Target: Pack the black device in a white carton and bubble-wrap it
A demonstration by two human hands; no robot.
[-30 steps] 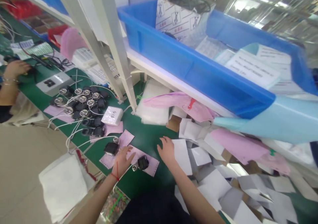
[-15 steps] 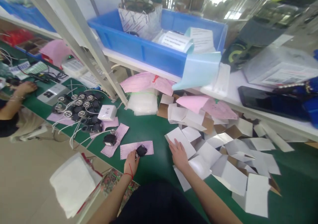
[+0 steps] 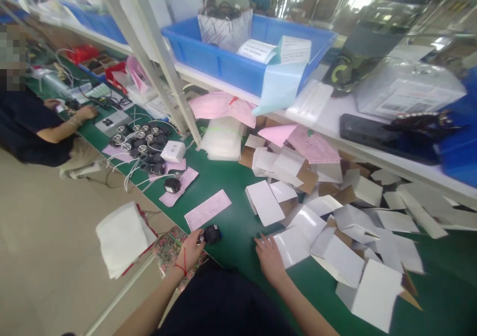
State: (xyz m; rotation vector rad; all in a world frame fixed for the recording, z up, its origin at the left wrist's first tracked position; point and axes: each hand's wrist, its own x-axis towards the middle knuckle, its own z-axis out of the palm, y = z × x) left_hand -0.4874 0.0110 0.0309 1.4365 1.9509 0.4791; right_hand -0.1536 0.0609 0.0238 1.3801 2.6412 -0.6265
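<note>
My left hand [image 3: 192,249] is closed around the metal end of a small black device [image 3: 212,233] at the front edge of the bench. Just beyond it lies a pink paper slip [image 3: 207,210], bare on top. My right hand [image 3: 269,259] is open, palm down on the green bench top, fingertips beside a white carton flap [image 3: 294,246]. A closed white box [image 3: 265,203] lies a little farther off. Another black device [image 3: 172,185] rests on a second pink slip [image 3: 188,178], its white cable running left.
Several black devices with cables [image 3: 143,142] cluster at the left, beside a small white box [image 3: 173,151]. Open white cartons [image 3: 341,249] heap up at the right. A blue bin [image 3: 223,60] stands on the shelf above. At far left sits a co-worker [image 3: 37,122].
My left hand has drawn the black device off the pink slip toward me. My right hand has come off the white box onto the bench. The view has swung left, showing more of the co-worker.
</note>
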